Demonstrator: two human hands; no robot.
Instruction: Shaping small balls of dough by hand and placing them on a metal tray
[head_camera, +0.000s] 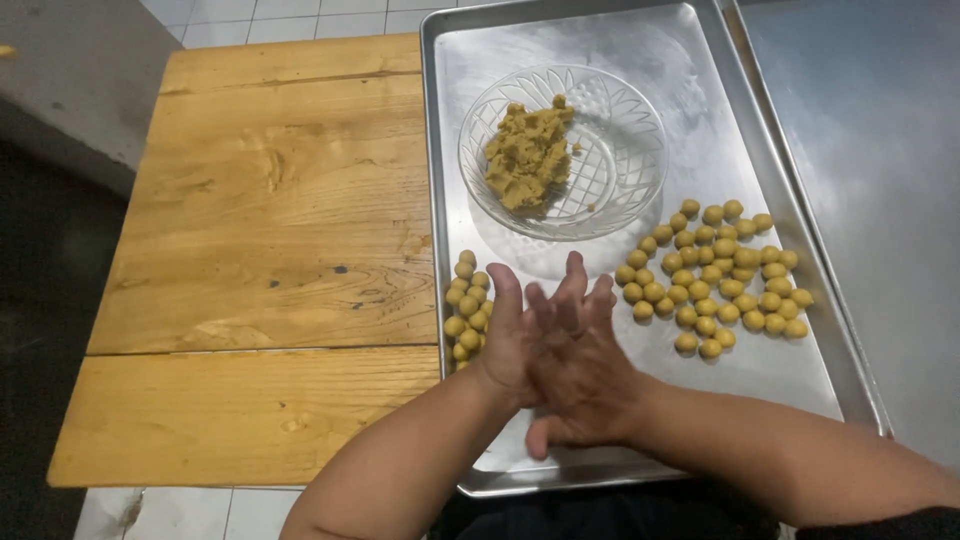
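The left hand (508, 340) and right hand (580, 365) are pressed palm to palm above the near end of a metal baking tray (700, 420), fingers (573, 280) straight and slightly spread; whether anything sits between the palms cannot be told. Just left of the hands lies a small cluster of dough balls (467, 305); a larger group of dough balls (715, 280) lies to the right. Farther away on the tray stands a clear glass bowl (625, 150) holding a lump of yellowish dough (528, 158). The tray rests partly on a wooden desk (270, 260).
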